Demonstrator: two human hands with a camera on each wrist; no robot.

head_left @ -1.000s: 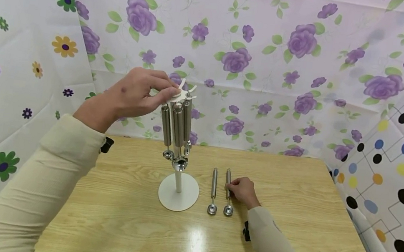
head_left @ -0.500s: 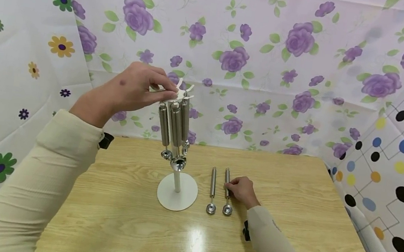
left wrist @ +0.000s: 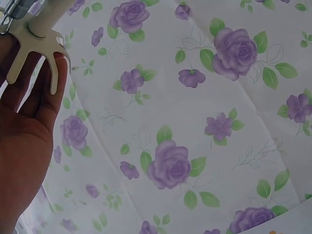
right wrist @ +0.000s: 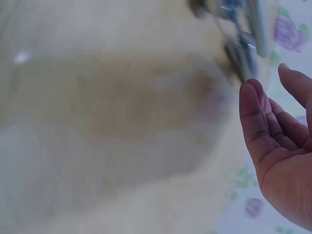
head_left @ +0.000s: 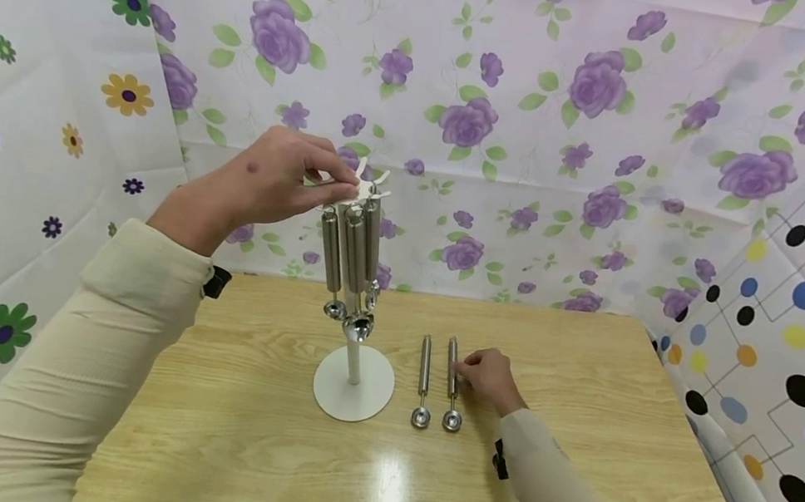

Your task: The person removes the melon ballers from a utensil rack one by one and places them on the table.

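A white rotating-style utensil stand (head_left: pixel 351 374) stands upright on the table, its hooked top carrying several steel utensils with cupped ends (head_left: pixel 358 326). My left hand (head_left: pixel 280 173) pinches the hooked top between thumb and fingers. From below, the left wrist view shows the stand's curved hooks (left wrist: pixel 52 73) across those fingers. Two steel scoops with small round cups lie side by side right of the stand: the left scoop (head_left: pixel 425 367) and the right scoop (head_left: pixel 451 419). My right hand (head_left: pixel 495 378) is at the right scoop's handle, fingertips right beside it; the right wrist view shows the thumb apart from the fingers.
The wooden table (head_left: pixel 257 451) reaches back to a flowered cloth (head_left: pixel 518 173). A daisy-printed cloth (head_left: pixel 17 254) hangs at the left and a dotted cloth (head_left: pixel 794 374) at the right.
The right hand has shifted slightly to the right, its fingertips now less over the scoop's handle. The left hand stays at the stand's top, its thumb slightly lower. The scoops stay put.
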